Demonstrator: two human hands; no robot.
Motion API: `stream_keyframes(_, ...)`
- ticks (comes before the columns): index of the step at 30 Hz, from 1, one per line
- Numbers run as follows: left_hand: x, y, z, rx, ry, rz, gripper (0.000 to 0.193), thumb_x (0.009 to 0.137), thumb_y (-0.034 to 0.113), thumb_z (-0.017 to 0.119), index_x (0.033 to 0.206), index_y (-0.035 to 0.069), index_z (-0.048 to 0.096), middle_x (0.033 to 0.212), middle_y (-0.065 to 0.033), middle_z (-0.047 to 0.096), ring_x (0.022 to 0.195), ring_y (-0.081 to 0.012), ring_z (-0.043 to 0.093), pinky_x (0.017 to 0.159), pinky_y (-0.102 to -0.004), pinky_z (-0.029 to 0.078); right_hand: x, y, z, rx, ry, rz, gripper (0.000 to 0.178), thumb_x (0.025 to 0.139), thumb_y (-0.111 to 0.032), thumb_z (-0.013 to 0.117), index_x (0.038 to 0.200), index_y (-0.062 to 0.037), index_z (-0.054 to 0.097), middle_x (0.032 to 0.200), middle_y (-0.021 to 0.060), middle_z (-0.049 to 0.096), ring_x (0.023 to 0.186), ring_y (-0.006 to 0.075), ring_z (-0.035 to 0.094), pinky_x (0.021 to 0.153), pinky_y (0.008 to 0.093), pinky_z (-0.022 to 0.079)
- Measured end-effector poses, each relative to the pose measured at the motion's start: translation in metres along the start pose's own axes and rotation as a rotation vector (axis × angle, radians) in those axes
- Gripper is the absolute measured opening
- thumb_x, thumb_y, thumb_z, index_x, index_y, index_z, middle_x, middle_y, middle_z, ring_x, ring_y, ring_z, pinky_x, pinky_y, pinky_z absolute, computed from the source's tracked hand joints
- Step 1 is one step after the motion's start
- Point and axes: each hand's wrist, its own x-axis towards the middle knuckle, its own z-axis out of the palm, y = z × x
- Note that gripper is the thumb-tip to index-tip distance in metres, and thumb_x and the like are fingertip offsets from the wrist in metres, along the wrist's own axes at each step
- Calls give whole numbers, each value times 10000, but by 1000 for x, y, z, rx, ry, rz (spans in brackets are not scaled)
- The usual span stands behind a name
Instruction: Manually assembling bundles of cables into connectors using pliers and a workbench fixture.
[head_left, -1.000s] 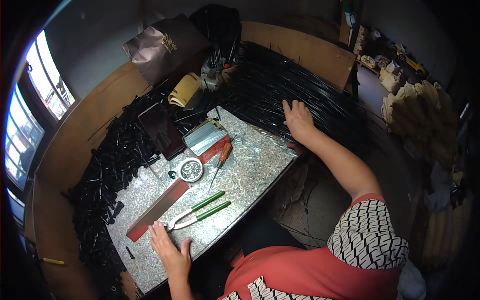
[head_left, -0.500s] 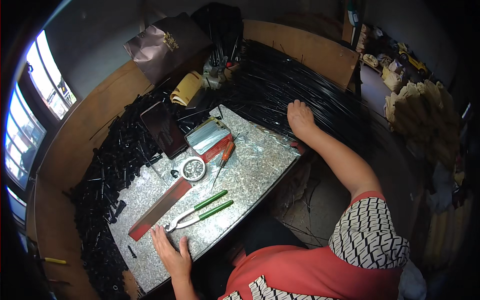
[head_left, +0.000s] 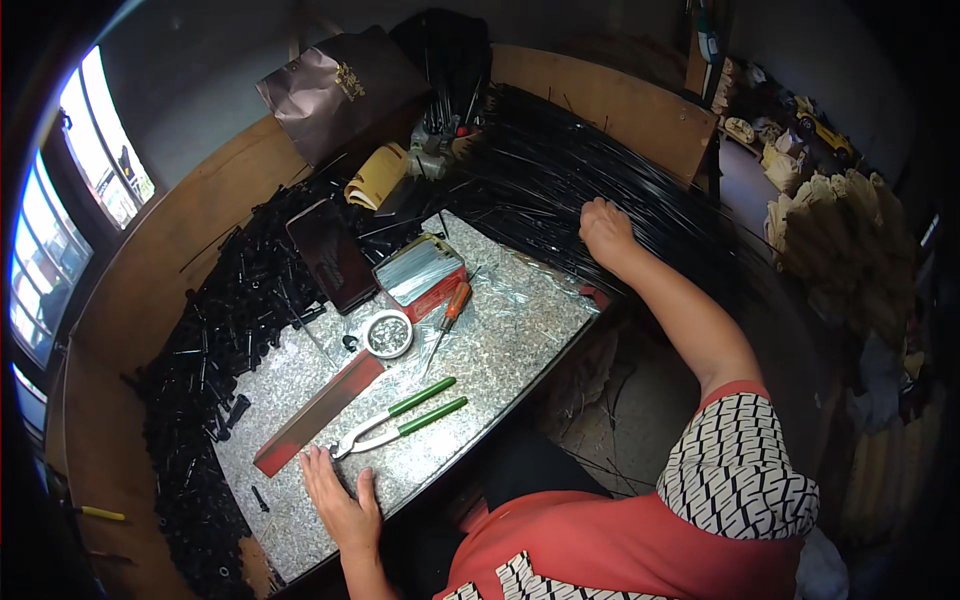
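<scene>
My left hand (head_left: 343,503) rests on the speckled stone slab (head_left: 520,350), fingers stretched out and the thumb apart. Its fingertips are beside the jaws of green-handled end-cutting pincers (head_left: 395,425), which lie with handles spread. Over to the right, my right hand (head_left: 607,235) is on a large bundle of thin black rods (head_left: 570,160). Its fingers are curled in, and what they hold is hidden. Above the pincers lie a red-and-grey flat bar (head_left: 318,416), a white round dish of small shiny pieces (head_left: 388,334) and an orange-handled screwdriver (head_left: 456,303).
A tin of thin silvery wires (head_left: 420,272) and a dark phone-like slab (head_left: 332,255) lie at the back. Small black parts (head_left: 225,315) heap along the left. A wooden rim (head_left: 125,350) curves around the bench. A dark paper bag (head_left: 340,90) stands behind.
The view has shifted slightly. My right hand stays on the black rods with fingers curled, and my left hand keeps its place by the pincers.
</scene>
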Motion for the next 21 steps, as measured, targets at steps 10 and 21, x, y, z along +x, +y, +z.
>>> stream_keyframes(10, -1, -1, 0, 2, 1, -3, 580, 820, 188, 672, 1290, -56, 435, 1364, -258, 425, 1330, -420, 317, 1089, -483, 257, 18, 3, -51, 350, -120, 16, 242, 834, -186, 643, 879, 49, 604, 905, 255, 640, 916, 397, 618, 770, 439, 503)
stream_keyframes(21, 0, -1, 1, 3, 7, 5, 568, 818, 190, 673, 1276, -57, 447, 1353, -254, 437, 1326, -421, 323, 1085, -483, 264, 33, 3, -55, 427, -70, 85, 305, 856, -260, 642, 914, 37, 603, 936, 232, 638, 933, 388, 608, 798, 441, 476)
